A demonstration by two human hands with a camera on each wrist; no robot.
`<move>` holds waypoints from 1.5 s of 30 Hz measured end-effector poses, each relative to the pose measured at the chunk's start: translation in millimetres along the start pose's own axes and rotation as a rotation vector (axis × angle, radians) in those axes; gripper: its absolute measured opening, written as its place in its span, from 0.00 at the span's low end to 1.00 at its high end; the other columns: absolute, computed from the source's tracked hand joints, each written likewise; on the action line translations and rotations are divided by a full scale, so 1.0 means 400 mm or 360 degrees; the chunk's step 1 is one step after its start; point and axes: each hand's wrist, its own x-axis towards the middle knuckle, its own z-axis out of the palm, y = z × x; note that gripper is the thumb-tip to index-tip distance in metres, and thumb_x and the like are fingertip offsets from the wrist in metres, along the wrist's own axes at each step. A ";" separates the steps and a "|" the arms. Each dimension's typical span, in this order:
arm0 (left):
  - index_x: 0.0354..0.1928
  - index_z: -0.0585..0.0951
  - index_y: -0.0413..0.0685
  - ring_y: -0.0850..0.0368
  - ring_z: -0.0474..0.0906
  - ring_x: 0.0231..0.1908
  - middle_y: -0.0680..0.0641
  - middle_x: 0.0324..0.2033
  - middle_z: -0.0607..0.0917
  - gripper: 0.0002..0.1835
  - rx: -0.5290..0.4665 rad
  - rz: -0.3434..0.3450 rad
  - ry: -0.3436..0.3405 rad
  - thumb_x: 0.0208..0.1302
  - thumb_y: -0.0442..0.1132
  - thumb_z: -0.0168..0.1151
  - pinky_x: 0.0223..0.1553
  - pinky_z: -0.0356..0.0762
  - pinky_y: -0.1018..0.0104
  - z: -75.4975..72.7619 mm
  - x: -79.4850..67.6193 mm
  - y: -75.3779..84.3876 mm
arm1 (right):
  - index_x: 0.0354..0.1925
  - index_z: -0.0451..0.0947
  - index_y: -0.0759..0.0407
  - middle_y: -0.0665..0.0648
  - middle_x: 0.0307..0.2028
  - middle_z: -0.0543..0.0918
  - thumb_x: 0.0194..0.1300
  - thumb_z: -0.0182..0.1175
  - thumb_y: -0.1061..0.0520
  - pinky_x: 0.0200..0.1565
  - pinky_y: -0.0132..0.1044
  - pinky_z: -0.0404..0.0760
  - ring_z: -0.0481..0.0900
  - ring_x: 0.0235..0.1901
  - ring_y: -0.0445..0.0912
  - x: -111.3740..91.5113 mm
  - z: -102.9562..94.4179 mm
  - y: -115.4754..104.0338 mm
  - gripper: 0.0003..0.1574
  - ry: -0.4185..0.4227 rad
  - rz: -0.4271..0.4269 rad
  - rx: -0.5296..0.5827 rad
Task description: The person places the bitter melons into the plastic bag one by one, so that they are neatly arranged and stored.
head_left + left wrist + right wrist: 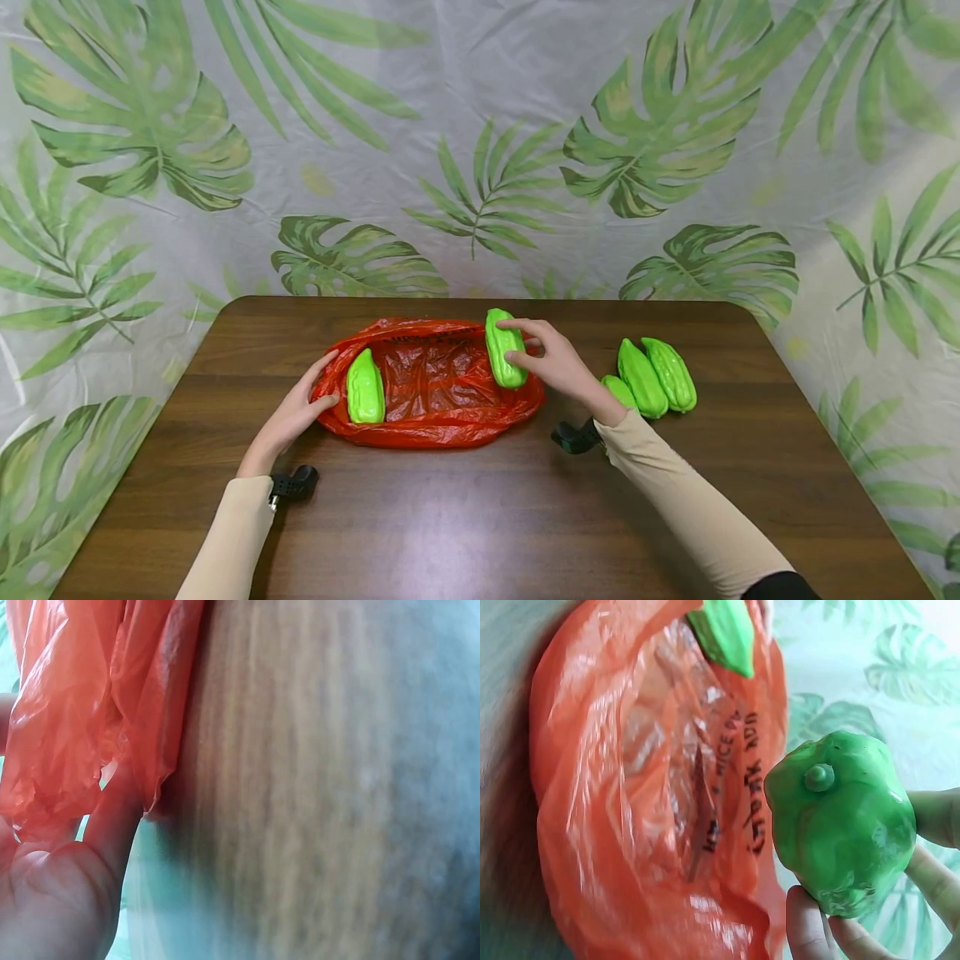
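A red plastic bag (pixel 442 433) lies on the table with its mouth spread wide. My left hand (pixel 300 408) holds its left end; in the left wrist view the red plastic (pixel 75 712) hangs between thumb and fingers, partly covering the thumb. One bright green, ridged bitter gourd (pixel 365 387) is inside the bag at the left. Over the bag's right end, my right hand (pixel 551 358) grips another bitter gourd (pixel 504 348) between thumb and fingers. The right wrist view shows this gourd (pixel 840 817) end-on, with a small stem nub facing the camera.
Several more green bitter gourds (pixel 642 379) lie together right of the bag, one partly hidden by my right forearm. They rest on a dark brown wooden table (pixel 420 517). Behind it hangs a pale cloth (pixel 487 83) printed with green leaves.
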 end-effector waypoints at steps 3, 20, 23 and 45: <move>0.75 0.49 0.45 0.34 0.53 0.66 0.32 0.70 0.50 0.38 0.0030 -0.0007 0.0007 0.66 0.30 0.52 0.62 0.61 0.58 0.000 0.000 0.000 | 0.63 0.71 0.61 0.67 0.61 0.67 0.66 0.59 0.59 0.51 0.55 0.73 0.73 0.52 0.64 0.003 0.016 -0.020 0.27 -0.0021 -0.0020 0.0002; 0.75 0.49 0.45 0.33 0.51 0.66 0.31 0.70 0.49 0.38 0.0021 -0.0010 0.0012 0.66 0.30 0.53 0.63 0.51 0.38 0.002 0.001 -0.004 | 0.63 0.72 0.55 0.64 0.62 0.66 0.64 0.60 0.60 0.50 0.49 0.75 0.73 0.52 0.59 0.041 0.103 -0.024 0.29 -0.0107 0.0006 0.0050; 0.75 0.49 0.45 0.33 0.51 0.66 0.31 0.70 0.49 0.38 0.0031 -0.0008 0.0013 0.66 0.30 0.53 0.63 0.51 0.38 0.002 0.002 -0.005 | 0.63 0.72 0.54 0.63 0.62 0.66 0.63 0.61 0.61 0.51 0.47 0.74 0.73 0.52 0.58 0.046 0.119 -0.027 0.29 -0.0116 0.0024 0.0059; 0.75 0.48 0.45 0.35 0.52 0.66 0.32 0.71 0.49 0.38 0.0054 -0.0018 -0.0008 0.67 0.31 0.54 0.62 0.59 0.59 0.000 0.000 -0.002 | 0.63 0.73 0.54 0.63 0.59 0.67 0.60 0.62 0.64 0.46 0.42 0.77 0.76 0.47 0.55 0.078 0.230 -0.044 0.32 -0.0181 0.0025 0.0052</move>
